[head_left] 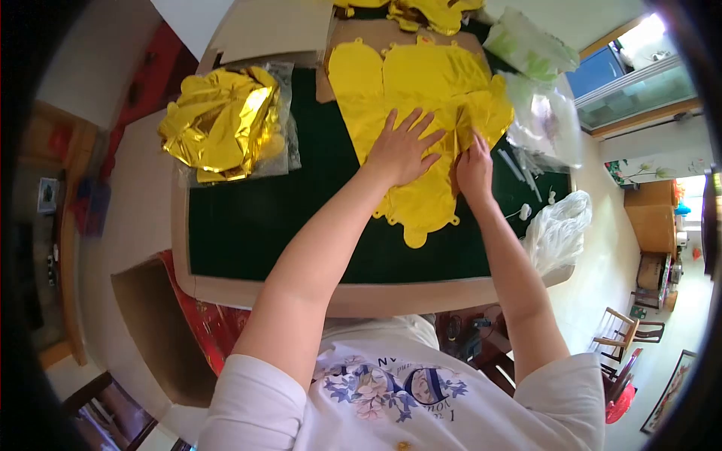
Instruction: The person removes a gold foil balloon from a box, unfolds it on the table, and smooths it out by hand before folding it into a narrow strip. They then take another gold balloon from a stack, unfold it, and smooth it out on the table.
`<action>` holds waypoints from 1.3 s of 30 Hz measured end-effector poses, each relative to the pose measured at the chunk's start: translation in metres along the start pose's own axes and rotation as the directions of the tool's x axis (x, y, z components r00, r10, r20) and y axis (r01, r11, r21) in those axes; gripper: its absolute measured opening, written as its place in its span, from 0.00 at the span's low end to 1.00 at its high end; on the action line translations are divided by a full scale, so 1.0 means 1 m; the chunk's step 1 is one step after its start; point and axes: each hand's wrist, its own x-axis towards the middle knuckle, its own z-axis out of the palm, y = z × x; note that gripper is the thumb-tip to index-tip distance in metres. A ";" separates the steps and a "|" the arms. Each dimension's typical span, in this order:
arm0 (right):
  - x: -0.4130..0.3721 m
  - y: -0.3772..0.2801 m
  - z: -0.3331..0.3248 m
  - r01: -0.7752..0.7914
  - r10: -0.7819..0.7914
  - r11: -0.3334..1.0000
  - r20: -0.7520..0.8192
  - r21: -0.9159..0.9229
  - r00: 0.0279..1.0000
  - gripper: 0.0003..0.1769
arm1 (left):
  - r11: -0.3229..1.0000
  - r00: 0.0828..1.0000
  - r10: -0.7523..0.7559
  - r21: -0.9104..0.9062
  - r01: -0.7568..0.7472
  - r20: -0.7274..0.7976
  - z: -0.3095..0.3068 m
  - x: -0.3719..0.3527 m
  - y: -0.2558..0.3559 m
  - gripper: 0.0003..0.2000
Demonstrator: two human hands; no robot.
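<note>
A flat, uninflated gold foil balloon (421, 75) lies spread over the dark green tabletop, with small tabs along its edges and a rounded tab at the near end. My left hand (404, 154) rests palm down on its middle, fingers spread. At the balloon's right edge, beside a creased and folded part, my right hand (474, 167) has its fingers closed on the foil. The thumb side of that grip is partly hidden.
Crumpled gold foil (222, 124) sits on a clear plastic bag at the left. More gold foil (429, 13) lies at the far edge, near cardboard (274, 30). Plastic bags (545, 120), white sticks (519, 165) and a white bag (560, 229) line the right side.
</note>
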 end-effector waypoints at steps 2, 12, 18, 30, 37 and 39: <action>-0.001 0.010 0.004 0.002 0.003 0.995 0.054 -0.100 0.999 0.14 | 1.000 1.000 0.002 0.006 -0.002 -0.023 0.004 0.001 -0.001 0.25; 0.004 -0.010 -0.007 0.179 -0.185 0.977 0.045 0.115 0.982 0.22 | 0.999 0.991 -0.037 0.038 0.032 0.129 -0.011 0.004 0.003 0.26; 0.003 -0.011 -0.001 0.023 -0.024 0.996 0.006 0.091 1.000 0.26 | 0.999 0.999 -0.050 0.008 0.051 -0.004 0.005 0.003 0.001 0.31; 0.021 -0.012 0.003 -0.091 0.072 0.942 0.070 0.324 0.995 0.22 | 0.998 0.999 -0.046 0.042 0.046 0.019 0.001 0.004 -0.001 0.32; 0.023 -0.009 0.005 -0.122 0.109 0.947 0.061 0.296 0.992 0.21 | 0.999 0.997 -0.031 0.009 0.031 -0.075 0.012 0.003 -0.002 0.31; 0.024 -0.010 0.003 0.025 -0.050 0.974 0.108 0.223 0.993 0.21 | 0.999 0.998 -0.039 0.007 0.039 -0.046 0.009 0.003 -0.002 0.31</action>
